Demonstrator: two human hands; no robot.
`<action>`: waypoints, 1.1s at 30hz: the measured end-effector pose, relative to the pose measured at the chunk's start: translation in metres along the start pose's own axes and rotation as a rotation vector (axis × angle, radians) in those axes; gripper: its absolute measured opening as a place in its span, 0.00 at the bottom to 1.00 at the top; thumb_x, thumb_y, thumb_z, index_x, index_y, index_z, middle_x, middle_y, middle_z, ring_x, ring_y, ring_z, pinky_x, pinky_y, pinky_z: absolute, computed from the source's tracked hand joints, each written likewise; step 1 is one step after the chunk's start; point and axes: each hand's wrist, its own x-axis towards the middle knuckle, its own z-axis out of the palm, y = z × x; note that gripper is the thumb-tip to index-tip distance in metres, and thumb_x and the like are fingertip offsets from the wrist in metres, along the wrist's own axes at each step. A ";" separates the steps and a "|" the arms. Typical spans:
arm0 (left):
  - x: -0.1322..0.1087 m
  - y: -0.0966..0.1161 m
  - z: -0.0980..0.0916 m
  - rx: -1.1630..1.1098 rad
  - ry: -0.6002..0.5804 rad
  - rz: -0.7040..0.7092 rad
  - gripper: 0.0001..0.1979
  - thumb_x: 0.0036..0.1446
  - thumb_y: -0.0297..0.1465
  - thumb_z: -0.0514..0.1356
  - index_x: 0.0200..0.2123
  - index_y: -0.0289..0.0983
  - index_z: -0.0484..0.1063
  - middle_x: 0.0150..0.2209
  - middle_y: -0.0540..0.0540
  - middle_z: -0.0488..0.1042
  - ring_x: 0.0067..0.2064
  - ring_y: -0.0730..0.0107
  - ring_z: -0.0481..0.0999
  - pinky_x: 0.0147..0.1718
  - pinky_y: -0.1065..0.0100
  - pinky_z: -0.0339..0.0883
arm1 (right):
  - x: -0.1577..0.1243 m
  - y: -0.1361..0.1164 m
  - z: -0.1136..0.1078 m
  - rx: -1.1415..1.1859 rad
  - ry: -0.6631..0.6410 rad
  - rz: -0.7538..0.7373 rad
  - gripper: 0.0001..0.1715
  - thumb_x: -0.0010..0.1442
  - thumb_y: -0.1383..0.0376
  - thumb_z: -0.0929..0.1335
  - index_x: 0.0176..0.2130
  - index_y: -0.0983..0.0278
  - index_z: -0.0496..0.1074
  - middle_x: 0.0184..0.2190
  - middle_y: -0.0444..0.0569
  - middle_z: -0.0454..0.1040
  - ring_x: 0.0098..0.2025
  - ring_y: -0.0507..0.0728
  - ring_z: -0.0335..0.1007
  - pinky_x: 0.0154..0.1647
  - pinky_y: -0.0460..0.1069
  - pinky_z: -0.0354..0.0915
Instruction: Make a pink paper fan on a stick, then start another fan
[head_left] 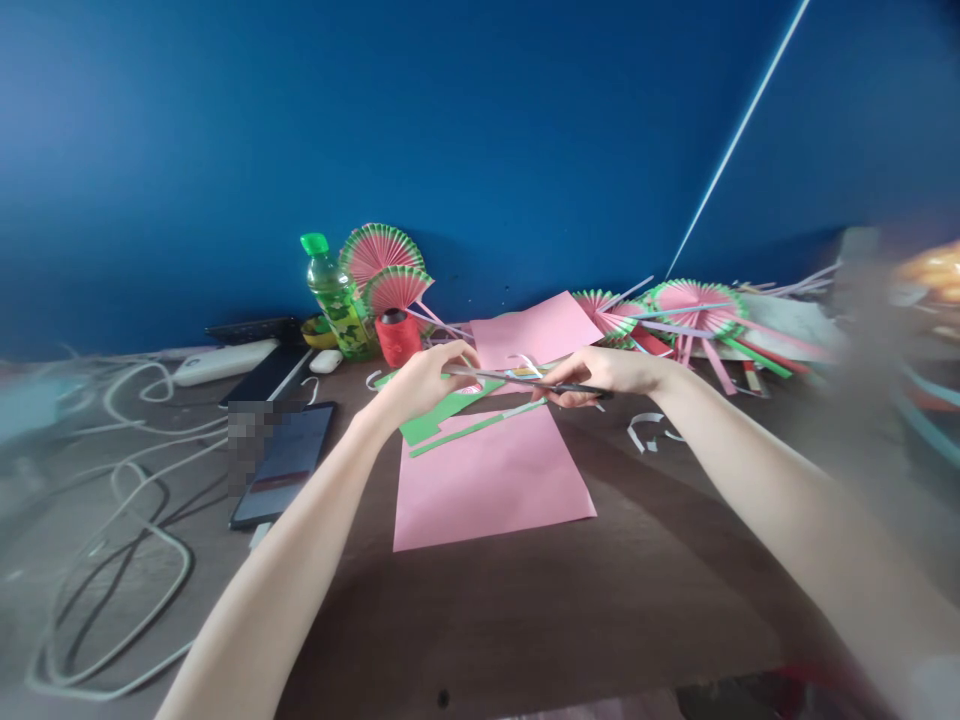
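My left hand (448,362) is closed at the left end of a long, thin grey tool (502,377) with a darker right end. Its exact kind does not show clearly. My right hand (581,374) is wrapped round the darker part. Both hands are above the table, over green paper (442,412) and a narrow green strip (480,428). These lie on a pink sheet (495,480). Behind my hands is another pink sheet (544,325). My fingers hide part of the tool and the papers under it.
Pleated pink-and-green paper fans (381,258) lean against the blue wall, beside a green-capped bottle (337,300) and a red container (397,338). More fans (697,305) and paper strips lie right. Left are a phone (296,465) and looping white cables (169,540). White scraps (645,432) lie right.
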 end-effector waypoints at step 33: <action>0.001 -0.016 -0.015 -0.110 0.180 -0.041 0.06 0.50 0.32 0.57 0.32 0.36 0.69 0.35 0.47 0.74 0.36 0.68 0.73 0.35 0.70 0.65 | 0.000 0.006 -0.006 -0.220 0.126 0.160 0.24 0.50 0.55 0.67 0.42 0.68 0.72 0.28 0.47 0.69 0.19 0.45 0.55 0.23 0.45 0.56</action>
